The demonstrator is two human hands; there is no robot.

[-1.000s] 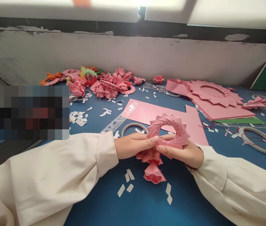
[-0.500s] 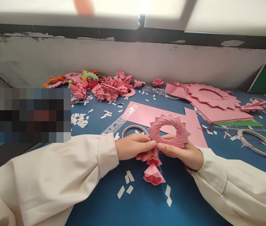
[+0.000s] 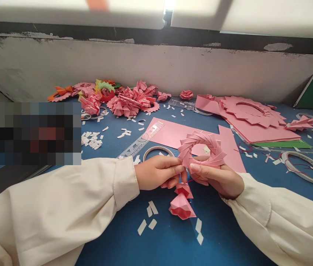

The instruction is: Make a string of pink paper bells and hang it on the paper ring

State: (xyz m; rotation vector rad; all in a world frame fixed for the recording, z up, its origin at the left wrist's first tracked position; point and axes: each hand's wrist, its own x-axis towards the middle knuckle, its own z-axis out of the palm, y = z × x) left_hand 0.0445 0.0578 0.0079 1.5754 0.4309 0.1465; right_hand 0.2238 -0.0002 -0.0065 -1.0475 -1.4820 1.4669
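Observation:
A folded pink paper ring [image 3: 216,144] is held upright above the table. My right hand [image 3: 223,179] grips its lower right part, thumb in front and fingers behind. At its lower left edge my left hand [image 3: 160,171] is closed in a pinch, thumb against forefinger; the exact spot between the fingertips is partly hidden. Below the hands are two pink folded paper flowers [image 3: 182,206], one above the other. A thin red thread [image 3: 193,180] shows between the hands and near the flowers.
Behind the hands lie pink paper sheets [image 3: 173,135], a clear ruler [image 3: 138,144] and a tape roll [image 3: 158,148]. Another tape roll [image 3: 308,168] is at right. Folded paper pieces [image 3: 128,101] line the wall, with larger pink rings [image 3: 270,114]. White paper scraps [image 3: 91,140] are scattered about.
The paper ring has shifted slightly right and tilted a little, along with my right hand. My left fingertips sit a bit lower along its edge, and the hanging flowers moved slightly.

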